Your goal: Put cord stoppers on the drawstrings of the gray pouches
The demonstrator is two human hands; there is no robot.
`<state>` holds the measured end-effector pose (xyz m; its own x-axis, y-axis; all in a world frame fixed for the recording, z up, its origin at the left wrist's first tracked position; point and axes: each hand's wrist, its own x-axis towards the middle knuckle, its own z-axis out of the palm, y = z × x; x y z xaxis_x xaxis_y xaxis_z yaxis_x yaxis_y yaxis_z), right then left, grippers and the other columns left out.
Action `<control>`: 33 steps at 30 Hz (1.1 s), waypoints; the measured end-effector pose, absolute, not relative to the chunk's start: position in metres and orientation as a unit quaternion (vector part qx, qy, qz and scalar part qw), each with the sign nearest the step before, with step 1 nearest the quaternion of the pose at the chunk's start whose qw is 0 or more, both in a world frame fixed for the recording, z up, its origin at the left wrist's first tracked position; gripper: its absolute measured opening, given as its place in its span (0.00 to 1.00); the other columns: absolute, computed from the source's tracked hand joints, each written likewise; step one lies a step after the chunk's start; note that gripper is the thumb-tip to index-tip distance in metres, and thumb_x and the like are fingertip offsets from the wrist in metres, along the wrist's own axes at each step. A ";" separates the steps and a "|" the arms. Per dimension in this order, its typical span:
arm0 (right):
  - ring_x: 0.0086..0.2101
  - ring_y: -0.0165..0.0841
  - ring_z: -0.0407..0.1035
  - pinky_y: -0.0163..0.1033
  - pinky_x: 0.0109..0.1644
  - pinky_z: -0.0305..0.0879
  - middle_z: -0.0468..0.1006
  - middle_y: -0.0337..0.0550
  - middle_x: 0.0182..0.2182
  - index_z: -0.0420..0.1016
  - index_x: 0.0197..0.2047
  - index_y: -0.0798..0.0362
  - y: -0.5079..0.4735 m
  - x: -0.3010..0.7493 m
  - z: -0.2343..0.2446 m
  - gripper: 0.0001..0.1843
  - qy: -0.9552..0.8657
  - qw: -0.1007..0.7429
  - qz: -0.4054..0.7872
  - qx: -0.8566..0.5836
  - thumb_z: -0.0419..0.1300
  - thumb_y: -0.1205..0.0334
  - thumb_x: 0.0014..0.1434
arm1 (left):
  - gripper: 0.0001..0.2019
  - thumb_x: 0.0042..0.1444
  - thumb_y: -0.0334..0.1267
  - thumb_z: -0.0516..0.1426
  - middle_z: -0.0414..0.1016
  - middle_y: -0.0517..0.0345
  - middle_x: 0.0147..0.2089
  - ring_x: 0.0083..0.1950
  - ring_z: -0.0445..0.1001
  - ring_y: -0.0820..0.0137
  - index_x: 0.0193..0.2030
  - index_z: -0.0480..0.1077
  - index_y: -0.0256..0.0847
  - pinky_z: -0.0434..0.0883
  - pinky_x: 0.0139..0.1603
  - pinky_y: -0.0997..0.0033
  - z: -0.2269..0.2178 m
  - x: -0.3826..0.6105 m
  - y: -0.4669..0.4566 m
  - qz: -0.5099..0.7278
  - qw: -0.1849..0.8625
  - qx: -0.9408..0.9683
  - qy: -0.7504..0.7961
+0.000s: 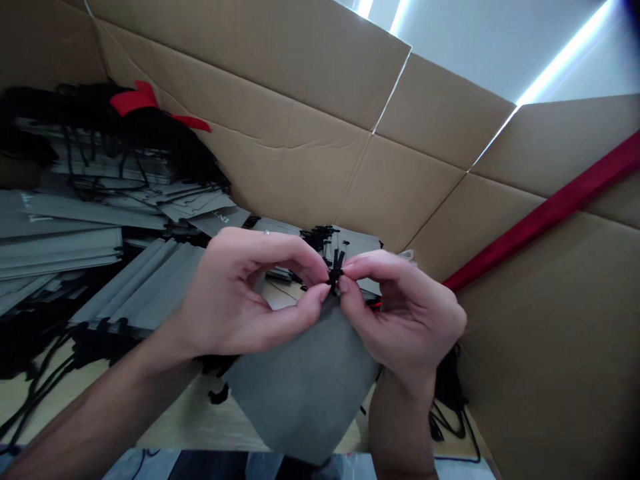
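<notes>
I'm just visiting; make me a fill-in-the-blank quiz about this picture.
1. The left hand and right hand pinch strips coloured ____.
2. The flat piece below them is coloured ____.
3. The ring is on a finger of the ____ hand.
4. The brown walls behind the hands are made of ____.
Missing words: black; grey; left; cardboard.

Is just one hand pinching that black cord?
No, the left hand and the right hand both pinch the black cord between their fingertips.
</notes>
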<state>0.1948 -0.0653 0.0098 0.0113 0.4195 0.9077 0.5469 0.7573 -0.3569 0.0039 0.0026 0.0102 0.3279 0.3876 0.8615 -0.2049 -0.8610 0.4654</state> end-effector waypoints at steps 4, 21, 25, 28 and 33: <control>0.38 0.32 0.82 0.40 0.44 0.80 0.87 0.35 0.37 0.86 0.44 0.48 -0.065 0.197 0.009 0.16 -0.699 0.624 -0.054 -0.345 0.70 0.79 0.61 | 0.08 0.62 0.26 0.69 0.90 0.60 0.41 0.37 0.87 0.71 0.44 0.83 0.42 0.81 0.36 0.73 0.010 -0.002 0.005 0.572 0.207 0.791 0.063; 0.35 0.24 0.82 0.25 0.40 0.81 0.88 0.32 0.37 0.87 0.44 0.47 -0.065 0.197 0.010 0.15 -0.670 0.646 0.035 -0.364 0.72 0.78 0.62 | 0.07 0.68 0.29 0.69 0.91 0.62 0.46 0.43 0.90 0.70 0.49 0.81 0.44 0.85 0.47 0.76 0.006 -0.005 0.002 0.586 -0.024 0.805 0.086; 0.35 0.25 0.84 0.23 0.40 0.82 0.88 0.34 0.37 0.88 0.43 0.48 -0.063 0.197 0.014 0.14 -0.658 0.658 0.104 -0.350 0.72 0.77 0.61 | 0.07 0.68 0.30 0.69 0.91 0.63 0.45 0.41 0.89 0.73 0.49 0.81 0.43 0.84 0.43 0.79 0.010 -0.007 0.004 0.585 0.020 0.809 0.059; 0.34 0.25 0.83 0.24 0.39 0.82 0.88 0.34 0.36 0.88 0.42 0.47 -0.063 0.198 0.014 0.14 -0.656 0.655 0.131 -0.352 0.73 0.77 0.61 | 0.08 0.66 0.28 0.71 0.91 0.61 0.46 0.42 0.90 0.73 0.49 0.82 0.42 0.84 0.47 0.80 0.009 -0.008 0.004 0.592 -0.022 0.803 0.063; 0.32 0.24 0.82 0.24 0.37 0.80 0.88 0.33 0.35 0.88 0.43 0.47 -0.067 0.197 0.013 0.12 -0.667 0.630 0.119 -0.380 0.73 0.75 0.63 | 0.09 0.65 0.26 0.71 0.89 0.56 0.47 0.42 0.88 0.71 0.48 0.82 0.39 0.86 0.48 0.77 0.002 -0.006 0.002 0.600 -0.102 0.791 0.063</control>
<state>0.1974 -0.0667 0.0130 0.0809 0.6560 0.7504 0.3573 0.6837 -0.6363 -0.0059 0.0015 0.0024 0.2711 -0.0228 0.9623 0.2229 -0.9710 -0.0858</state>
